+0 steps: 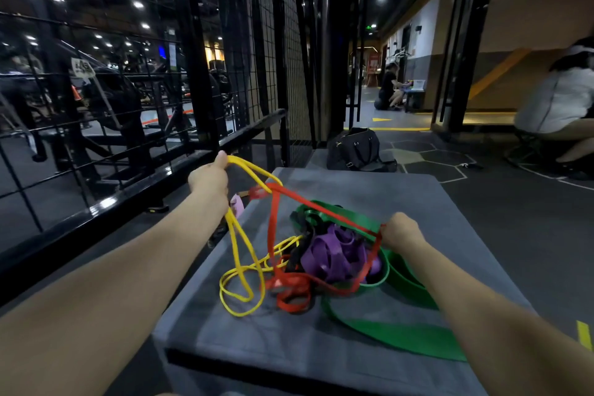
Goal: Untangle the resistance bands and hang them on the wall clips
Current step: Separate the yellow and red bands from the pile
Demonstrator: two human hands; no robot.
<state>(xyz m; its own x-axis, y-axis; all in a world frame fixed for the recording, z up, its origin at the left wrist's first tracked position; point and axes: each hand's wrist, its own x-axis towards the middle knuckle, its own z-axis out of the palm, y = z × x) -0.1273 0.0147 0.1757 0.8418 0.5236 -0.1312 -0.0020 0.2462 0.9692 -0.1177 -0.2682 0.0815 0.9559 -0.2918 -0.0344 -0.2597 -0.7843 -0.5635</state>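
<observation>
A tangle of resistance bands lies on a grey padded box (418, 202). My left hand (209, 178) grips the thin yellow band (239, 244) and lifts it above the box's left edge. The yellow band loops down to the box and threads through the red band (273, 228). My right hand (401, 231) grips the red band, which stretches taut between the two hands. A wide green band (401, 334), a purple band (331, 254) and a black band (297, 254) stay knotted in the heap between my hands.
A black wire-mesh fence (266, 67) with a low rail runs along the left. A black bag (356, 148) sits on the floor beyond the box. A seated person (559, 100) is at the right, and another person (389, 87) crouches far down the corridor.
</observation>
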